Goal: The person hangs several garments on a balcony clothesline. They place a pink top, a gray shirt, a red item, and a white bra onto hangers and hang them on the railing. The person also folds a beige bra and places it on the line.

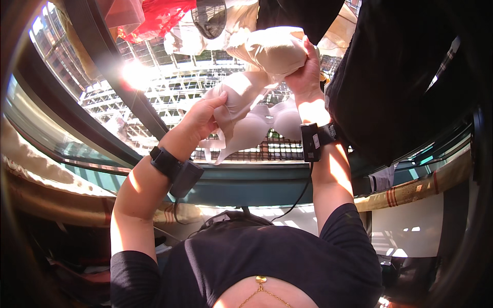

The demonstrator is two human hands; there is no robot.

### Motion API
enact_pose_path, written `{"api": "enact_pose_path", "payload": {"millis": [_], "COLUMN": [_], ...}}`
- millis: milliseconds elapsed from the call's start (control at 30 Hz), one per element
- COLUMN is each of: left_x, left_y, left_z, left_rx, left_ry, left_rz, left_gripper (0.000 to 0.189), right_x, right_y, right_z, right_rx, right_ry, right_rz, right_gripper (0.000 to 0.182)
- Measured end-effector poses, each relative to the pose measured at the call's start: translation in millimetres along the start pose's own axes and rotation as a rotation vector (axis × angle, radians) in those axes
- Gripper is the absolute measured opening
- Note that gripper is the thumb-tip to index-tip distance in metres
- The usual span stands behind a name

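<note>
A beige bra (275, 52) is stretched between my two hands in front of an open window. My left hand (206, 113) grips its lower left cup, thumb on top. At the far right cup, my right hand (306, 73) holds the edge, with its thumb pointing up and its other fingers partly hidden behind the fabric. Below and behind it hangs a second, pale pinkish bra (265, 123), its straps dangling near the window sill. Strong sunlight washes out parts of the cloth.
A metal window guard mesh (161, 88) lies beyond the dark window frame (115, 61). Red cloth (163, 17) and a dark mesh item (209, 17) hang at the top. Large black garments (389, 84) fill the right. The green sill (246, 184) runs before me.
</note>
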State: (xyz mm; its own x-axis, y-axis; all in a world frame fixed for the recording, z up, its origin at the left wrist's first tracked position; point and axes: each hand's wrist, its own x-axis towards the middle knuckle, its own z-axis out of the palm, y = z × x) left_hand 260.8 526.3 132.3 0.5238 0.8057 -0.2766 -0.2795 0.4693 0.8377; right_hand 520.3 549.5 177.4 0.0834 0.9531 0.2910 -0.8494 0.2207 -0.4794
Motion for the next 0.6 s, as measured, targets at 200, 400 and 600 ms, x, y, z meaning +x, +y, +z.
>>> {"api": "enact_pose_path", "payload": {"millis": [200, 400, 600], "left_x": [-33, -101, -113], "left_y": [-14, -14, -5], "left_z": [-12, -11, 3], "left_rx": [0.743, 0.726, 0.182], "left_ry": [0.117, 0.11, -0.398], "left_rz": [-0.264, 0.456, 0.321], "left_gripper": [0.063, 0.039, 0.052], "right_x": [-32, -80, -99], "right_y": [-10, 0, 12], "right_z": [37, 56, 67], "right_rx": [0.038, -0.285, -0.41], "right_ry": [-0.123, -0.163, -0.152], "right_rz": [0.264, 0.362, 0.45], "right_gripper": [0.021, 0.028, 0.028]}}
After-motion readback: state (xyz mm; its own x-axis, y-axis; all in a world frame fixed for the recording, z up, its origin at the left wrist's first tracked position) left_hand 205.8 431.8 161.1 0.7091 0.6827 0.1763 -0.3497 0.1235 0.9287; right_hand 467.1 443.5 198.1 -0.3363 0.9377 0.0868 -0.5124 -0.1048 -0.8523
